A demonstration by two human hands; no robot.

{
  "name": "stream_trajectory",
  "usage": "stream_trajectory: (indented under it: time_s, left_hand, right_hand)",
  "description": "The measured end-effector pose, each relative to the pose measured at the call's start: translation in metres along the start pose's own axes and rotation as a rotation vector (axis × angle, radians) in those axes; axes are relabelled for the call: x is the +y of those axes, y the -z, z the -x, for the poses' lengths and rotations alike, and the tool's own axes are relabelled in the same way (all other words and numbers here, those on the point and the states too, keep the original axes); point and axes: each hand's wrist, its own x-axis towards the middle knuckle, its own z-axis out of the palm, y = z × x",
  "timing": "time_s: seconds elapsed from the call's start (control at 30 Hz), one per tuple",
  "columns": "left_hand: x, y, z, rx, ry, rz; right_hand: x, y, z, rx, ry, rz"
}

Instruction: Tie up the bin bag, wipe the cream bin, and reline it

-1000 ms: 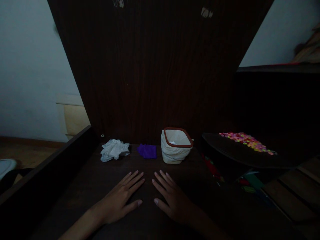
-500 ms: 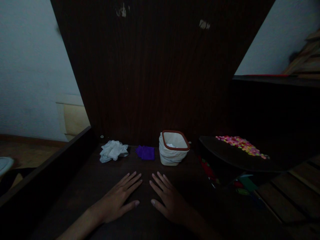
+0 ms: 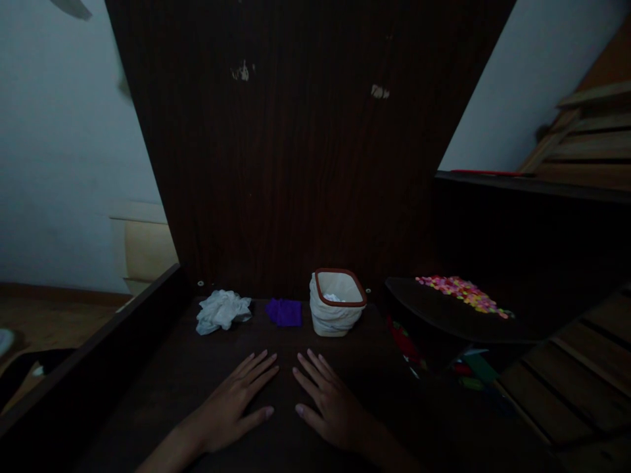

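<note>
Nearest to me, both hands lie flat and released on the dark wooden bench (image 3: 197,374), palms down, gripping nothing. The left hand (image 3: 231,410) and the right hand (image 3: 328,407) sit side by side at the near middle of the bench. Their fingers are spread and angled slightly toward each other, and the thumb tips are close but apart.

Beyond the fingertips, along the far edge of the bench, three things stand in a row. At the left is a crumpled white cloth (image 3: 221,311), and just beside it a small folded purple cloth (image 3: 284,312). Right of that is a squarish white container (image 3: 335,318) with a red-brown rim, open at the top, with something pale inside. I can read no label on it in this dim light.

To the right, a dark tray (image 3: 444,315) juts out above bench level, carrying a heap of small pink, yellow and orange beads (image 3: 461,294). Under it lie a few coloured bits (image 3: 473,368), too dark to make out.

A low dark board (image 3: 98,348) edges the bench on the left. At the far side rises a tall dark wood panel (image 3: 296,164) with two pale scuffed patches (image 3: 241,70) high up, too blurred to read as writing.
</note>
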Motion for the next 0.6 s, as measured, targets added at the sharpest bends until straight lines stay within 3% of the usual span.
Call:
stream_trajectory:
  time_s: [0.17, 0.27, 0.43, 0.6]
  left_hand:
    - [0.000, 0.000, 0.000, 0.035, -0.015, 0.022]
    - [-0.001, 0.000, -0.001, 0.014, 0.007, 0.023]
    - [-0.005, -0.003, -0.001, 0.046, 0.000, 0.029]
    - [-0.003, -0.001, -0.002, 0.023, -0.003, 0.023]
  right_hand:
    - [0.010, -0.016, 0.001, 0.104, 0.052, 0.014]
    - [0.010, -0.009, 0.001, 0.165, 0.077, 0.010]
    - [0.009, 0.053, -0.001, 0.505, 0.258, 0.021]
    - [0.025, 0.126, -0.011, 0.778, 0.172, 0.075]
